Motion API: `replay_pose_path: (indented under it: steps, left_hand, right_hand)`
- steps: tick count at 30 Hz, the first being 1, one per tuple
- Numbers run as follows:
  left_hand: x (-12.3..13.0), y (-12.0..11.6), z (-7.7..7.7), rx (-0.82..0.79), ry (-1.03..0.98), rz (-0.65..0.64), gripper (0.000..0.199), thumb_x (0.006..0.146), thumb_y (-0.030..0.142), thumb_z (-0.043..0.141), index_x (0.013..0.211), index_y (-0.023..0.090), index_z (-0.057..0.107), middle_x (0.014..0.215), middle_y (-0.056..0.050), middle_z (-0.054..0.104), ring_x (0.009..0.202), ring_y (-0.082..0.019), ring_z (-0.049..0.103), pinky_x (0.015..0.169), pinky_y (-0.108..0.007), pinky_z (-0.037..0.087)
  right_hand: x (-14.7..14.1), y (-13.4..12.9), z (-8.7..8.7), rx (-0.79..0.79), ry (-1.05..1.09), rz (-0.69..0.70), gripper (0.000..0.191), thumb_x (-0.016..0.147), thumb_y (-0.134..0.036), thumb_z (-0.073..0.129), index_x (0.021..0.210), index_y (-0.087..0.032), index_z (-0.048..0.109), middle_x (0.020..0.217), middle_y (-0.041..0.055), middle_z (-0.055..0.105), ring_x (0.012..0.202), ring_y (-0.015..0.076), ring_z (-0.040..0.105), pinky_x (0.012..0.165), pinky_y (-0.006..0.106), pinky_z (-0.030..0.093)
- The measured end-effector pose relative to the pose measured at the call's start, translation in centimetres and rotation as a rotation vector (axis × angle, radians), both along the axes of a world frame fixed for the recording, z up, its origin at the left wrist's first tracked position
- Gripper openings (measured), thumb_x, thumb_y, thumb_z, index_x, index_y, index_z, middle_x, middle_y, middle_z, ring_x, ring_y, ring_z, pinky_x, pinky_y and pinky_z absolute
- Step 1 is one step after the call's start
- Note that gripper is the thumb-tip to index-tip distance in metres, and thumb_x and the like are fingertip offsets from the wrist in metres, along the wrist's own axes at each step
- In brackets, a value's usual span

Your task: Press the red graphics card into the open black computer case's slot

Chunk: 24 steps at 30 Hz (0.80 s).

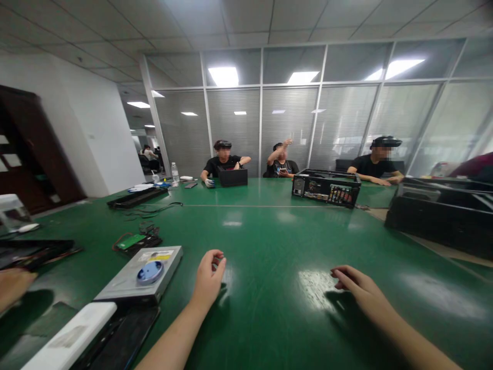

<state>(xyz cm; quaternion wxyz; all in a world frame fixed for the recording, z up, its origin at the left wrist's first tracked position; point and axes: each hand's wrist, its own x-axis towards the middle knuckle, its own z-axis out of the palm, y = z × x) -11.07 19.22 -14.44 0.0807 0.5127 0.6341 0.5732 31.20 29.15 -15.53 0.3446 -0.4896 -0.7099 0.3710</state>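
My left hand [210,277] is raised just above the green table [262,308], right of a silver disc drive [169,267]. Its fingers curl loosely, with a gap to the thumb and nothing between them. Across from it, my right hand [356,285] hovers over the table with bent fingers slightly apart, also holding nothing. On the drive lies a round blue-and-white object [150,272]. A long white object [73,334] rests on a black part [123,334] at the lower left.
A green circuit board [132,241] with wires lies beyond the drive. An open computer case [325,187] stands farther back; a large black case [439,218] is at the right. Another person's hand [15,285] shows at the left edge. Three people sit across the table.
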Motion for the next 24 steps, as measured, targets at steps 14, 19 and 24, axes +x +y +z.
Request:
replay_pose_path:
  steps: [14, 19, 24]
  left_hand:
    - [-0.3, -0.8, 2.1, 0.033, -1.223, -0.57, 0.08, 0.083, 0.078, 0.034, 0.128, 0.017, 0.06, 0.145, -0.02, 0.051, 0.13, -0.037, 0.052, 0.099, -0.057, 0.048]
    - [-0.7, -0.4, 1.8, 0.043, -1.284, -0.561, 0.083, 0.08, 0.079, 0.041, 0.134, 0.017, 0.056, 0.148, -0.019, 0.048, 0.135, -0.038, 0.047, 0.1, -0.059, 0.047]
    - [-1.1, 0.1, 1.7, 0.031, -1.279, -0.531, 0.086, 0.076, 0.08, 0.044, 0.135, 0.019, 0.056, 0.146, -0.018, 0.051, 0.134, -0.039, 0.048, 0.096, -0.061, 0.05]
  right_hand:
    - [-0.6, -1.2, 1.6, -0.552, 0.989, 0.307, 0.091, 0.077, -0.088, 0.03, 0.144, -0.028, 0.048, 0.152, 0.0161, 0.043, 0.136, 0.0415, 0.045, 0.106, 0.064, 0.037]
    - [-0.9, -1.7, 3.2, -0.549, 1.017, 0.391, 0.109, 0.071, -0.096, 0.016, 0.154, -0.027, 0.028, 0.156, 0.017, 0.037, 0.14, 0.0416, 0.038, 0.106, 0.067, 0.032]
    - [-0.7, -1.4, 3.6, -0.501, 1.014, 0.442, 0.108, 0.073, -0.094, 0.008, 0.156, -0.026, 0.022, 0.156, 0.0177, 0.037, 0.14, 0.0413, 0.037, 0.105, 0.066, 0.032]
